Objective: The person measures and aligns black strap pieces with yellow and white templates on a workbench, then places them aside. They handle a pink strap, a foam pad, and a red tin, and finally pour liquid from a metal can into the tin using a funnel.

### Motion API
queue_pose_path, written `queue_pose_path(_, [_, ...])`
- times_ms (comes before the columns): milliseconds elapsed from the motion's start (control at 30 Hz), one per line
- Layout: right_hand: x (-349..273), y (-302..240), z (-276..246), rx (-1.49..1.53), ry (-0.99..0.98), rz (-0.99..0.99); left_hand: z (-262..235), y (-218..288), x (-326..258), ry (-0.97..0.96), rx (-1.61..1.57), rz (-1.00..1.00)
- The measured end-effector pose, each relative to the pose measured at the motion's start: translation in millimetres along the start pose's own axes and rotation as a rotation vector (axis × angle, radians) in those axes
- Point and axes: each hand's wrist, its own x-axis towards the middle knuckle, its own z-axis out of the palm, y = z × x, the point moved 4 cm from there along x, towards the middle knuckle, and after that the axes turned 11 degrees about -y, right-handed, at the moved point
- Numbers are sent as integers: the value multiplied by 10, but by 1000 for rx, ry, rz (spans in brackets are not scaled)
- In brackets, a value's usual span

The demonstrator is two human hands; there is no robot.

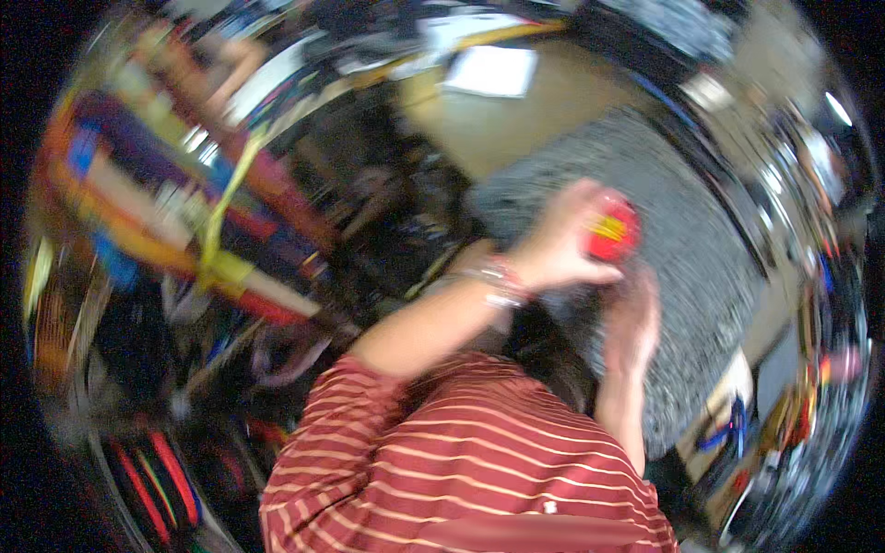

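I see the left hand (559,247) curled round the red tin (619,230), the blurred right hand (632,318) seemingly open and empty nearby, both over the grey mat (705,295). I'd call this handling the tin, needing a steady grip.

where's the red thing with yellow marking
In the head view, right of centre, the red thing is gripped in the left hand over the grey textured surface, with the right hand just below it in the picture.
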Motion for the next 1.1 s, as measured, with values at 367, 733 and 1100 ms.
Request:
queue_pose_path(367, [-29, 11, 230, -1662, -320, -570, -1154, -45, -2555, -773, -302, -462])
queue_pose_path(733, [86, 198, 49, -1338, -270, -305, -2824, -717, -4372, -47, 716, -1379])
queue_pose_path(1100, [234, 147, 72, -1209, -293, -315, -3284, -38, -4088, 668, 852, -1380])
